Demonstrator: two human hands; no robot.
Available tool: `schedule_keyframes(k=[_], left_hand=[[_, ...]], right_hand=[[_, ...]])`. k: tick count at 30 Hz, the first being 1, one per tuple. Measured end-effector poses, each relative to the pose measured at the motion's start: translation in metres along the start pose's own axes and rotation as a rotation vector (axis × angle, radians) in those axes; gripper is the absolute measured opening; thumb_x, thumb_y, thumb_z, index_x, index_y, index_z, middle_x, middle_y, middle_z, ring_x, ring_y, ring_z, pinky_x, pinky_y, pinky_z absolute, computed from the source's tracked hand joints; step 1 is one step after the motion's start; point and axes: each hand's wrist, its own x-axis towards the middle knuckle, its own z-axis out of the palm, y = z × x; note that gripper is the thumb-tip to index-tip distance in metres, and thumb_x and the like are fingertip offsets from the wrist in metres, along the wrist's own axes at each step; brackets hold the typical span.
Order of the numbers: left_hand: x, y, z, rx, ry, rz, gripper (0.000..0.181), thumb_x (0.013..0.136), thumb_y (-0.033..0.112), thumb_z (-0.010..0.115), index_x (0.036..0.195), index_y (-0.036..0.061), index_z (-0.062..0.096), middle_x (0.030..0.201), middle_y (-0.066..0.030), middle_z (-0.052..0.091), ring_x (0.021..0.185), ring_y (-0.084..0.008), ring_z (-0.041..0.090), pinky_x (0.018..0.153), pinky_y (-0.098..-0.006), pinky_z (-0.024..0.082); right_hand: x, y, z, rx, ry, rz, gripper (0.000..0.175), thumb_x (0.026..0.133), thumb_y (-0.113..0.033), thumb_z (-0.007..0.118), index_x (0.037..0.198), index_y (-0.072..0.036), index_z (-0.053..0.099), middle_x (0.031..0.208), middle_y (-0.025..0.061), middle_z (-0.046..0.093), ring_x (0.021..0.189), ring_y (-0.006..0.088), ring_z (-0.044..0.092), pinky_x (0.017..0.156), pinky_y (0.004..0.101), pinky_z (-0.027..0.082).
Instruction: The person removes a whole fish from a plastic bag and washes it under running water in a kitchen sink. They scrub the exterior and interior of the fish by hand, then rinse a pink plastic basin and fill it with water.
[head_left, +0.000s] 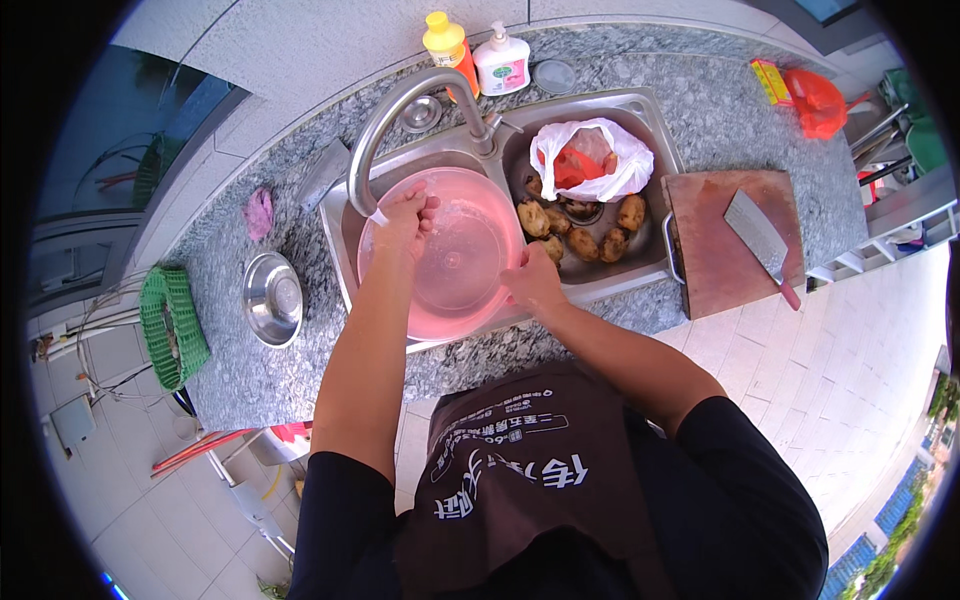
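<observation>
A translucent pink plastic basin (457, 277) sits in the left bowl of the steel sink and appears to hold clear water. My left hand (409, 217) is over its left side, directly by the spout of the curved metal faucet (367, 150). Its fingers are loosely curled, palm turned up, and I see nothing in them. On the right side of the basin, my right hand (536, 281) grips the rim. Beside that hand, several unpeeled potatoes (583, 244) lie in the right sink bowl (645, 270). A white plastic bag (634, 161) with red plastic inside sits behind them.
A cleaver (757, 232) rests on a wooden cutting board (705, 247) right of the sink. At the left are a steel bowl (272, 300), a pink cloth (259, 214), a flat blade (324, 176) and a green basket (172, 330). Bottles (502, 64) stand behind the faucet.
</observation>
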Motion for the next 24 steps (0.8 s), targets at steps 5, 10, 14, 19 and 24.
schedule_keyframes(k=[5,10,14,19,24], left_hand=[[0.008,0.005,-0.007,0.309,0.064,0.050,0.031,0.108,0.036,0.054,0.111,0.0088,0.069,0.069,-0.0014,0.056,0.058,-0.0098,0.048,0.048,-0.0269,0.036],[-0.018,0.033,0.008,0.400,0.073,0.064,0.040,0.107,0.041,0.057,0.110,0.0029,0.070,0.062,-0.0001,0.051,0.056,-0.0099,0.048,0.050,-0.0291,0.039],[-0.007,0.013,0.008,0.227,-0.022,0.149,0.039,0.104,0.033,0.061,0.120,-0.0026,0.069,0.066,-0.0028,0.058,0.062,-0.0103,0.057,0.053,-0.0278,0.047],[-0.055,0.036,0.023,0.464,-0.070,0.192,0.036,0.103,0.027,0.062,0.128,0.0018,0.069,0.075,-0.0058,0.067,0.067,-0.0123,0.065,0.056,-0.0263,0.052],[-0.052,0.017,-0.013,0.678,0.111,0.253,0.044,0.100,0.037,0.065,0.131,0.0049,0.068,0.081,-0.0107,0.072,0.084,-0.0182,0.070,0.074,-0.0362,0.056]], right_hand=[[-0.014,-0.007,-0.009,-0.054,-0.015,0.012,0.028,0.078,-0.014,0.073,0.091,-0.001,0.052,0.082,0.0161,0.063,0.074,0.0298,0.071,0.069,0.0405,0.058],[-0.004,0.019,0.001,0.008,0.003,-0.072,0.027,0.079,-0.009,0.073,0.089,0.000,0.050,0.082,0.0148,0.062,0.065,0.0256,0.069,0.056,0.0391,0.060],[-0.018,0.009,0.005,0.122,-0.059,-0.035,0.026,0.081,-0.005,0.072,0.089,0.000,0.048,0.083,0.0127,0.061,0.065,0.0230,0.069,0.049,0.0376,0.062],[-0.014,0.018,0.000,0.127,-0.054,-0.012,0.026,0.081,-0.004,0.073,0.091,0.001,0.050,0.082,0.0112,0.059,0.066,0.0221,0.069,0.049,0.0367,0.062],[-0.025,0.001,-0.003,0.124,-0.052,-0.021,0.024,0.080,-0.003,0.073,0.092,0.001,0.052,0.084,0.0109,0.059,0.068,0.0213,0.069,0.052,0.0356,0.063]])
